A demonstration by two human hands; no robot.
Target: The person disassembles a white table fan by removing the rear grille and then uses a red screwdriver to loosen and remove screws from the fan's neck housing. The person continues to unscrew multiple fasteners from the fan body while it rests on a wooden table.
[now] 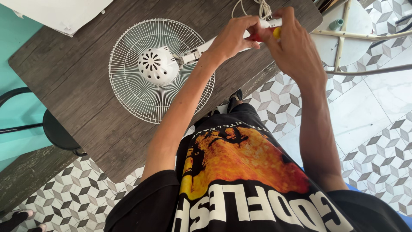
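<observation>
A white electric fan lies face down on a dark wooden table [73, 73], its round wire guard [128, 90] and motor housing [157, 65] toward me. The fan's white stem [201, 49] runs up and to the right. My left hand [234, 36] grips the stem near its far end. My right hand [292, 47] holds a screwdriver with a red and yellow handle [274, 32] against the stem's end. A white cord [257, 6] loops just beyond both hands.
White sheets [60, 13] lie at the table's far left corner. A black stool [56, 129] stands left of the table. A white upturned stool [343, 34] with metal legs sits at the right on the patterned tile floor [377, 129].
</observation>
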